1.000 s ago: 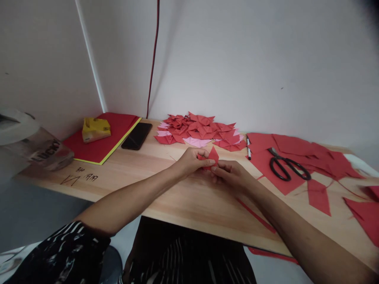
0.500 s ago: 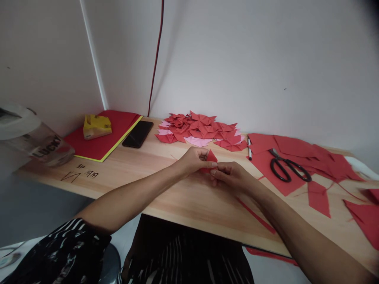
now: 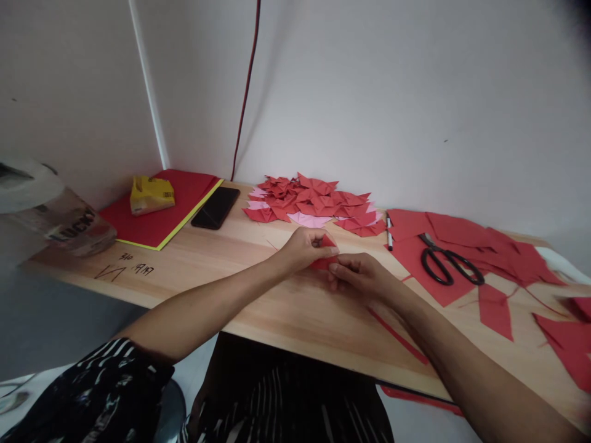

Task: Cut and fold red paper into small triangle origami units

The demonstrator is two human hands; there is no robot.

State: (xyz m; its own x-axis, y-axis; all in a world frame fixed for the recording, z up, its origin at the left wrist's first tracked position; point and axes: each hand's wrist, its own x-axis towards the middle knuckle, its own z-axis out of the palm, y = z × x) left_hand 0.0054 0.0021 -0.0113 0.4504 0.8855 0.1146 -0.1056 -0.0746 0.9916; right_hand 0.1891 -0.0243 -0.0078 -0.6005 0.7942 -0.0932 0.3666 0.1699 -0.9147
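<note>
Both my hands meet over the middle of the wooden table (image 3: 277, 307). My left hand (image 3: 305, 247) and my right hand (image 3: 357, 277) pinch a small folded red paper piece (image 3: 325, 253) between their fingertips; most of it is hidden by the fingers. Just behind them lies a pile of folded red and pink paper pieces (image 3: 314, 205). Black scissors (image 3: 446, 261) rest on cut red paper sheets (image 3: 466, 243) to the right.
A black phone (image 3: 215, 208) lies beside a stack of red sheets (image 3: 161, 212) with a yellow tissue pack (image 3: 151, 194) at the back left. A marker (image 3: 388, 232) lies right of the pile. A clear jar (image 3: 60, 221) lies at far left. Red scraps (image 3: 567, 338) cover the right end.
My fingers have closed further over the red piece, pressing it lower, so less of its tip shows. The view has shifted slightly.
</note>
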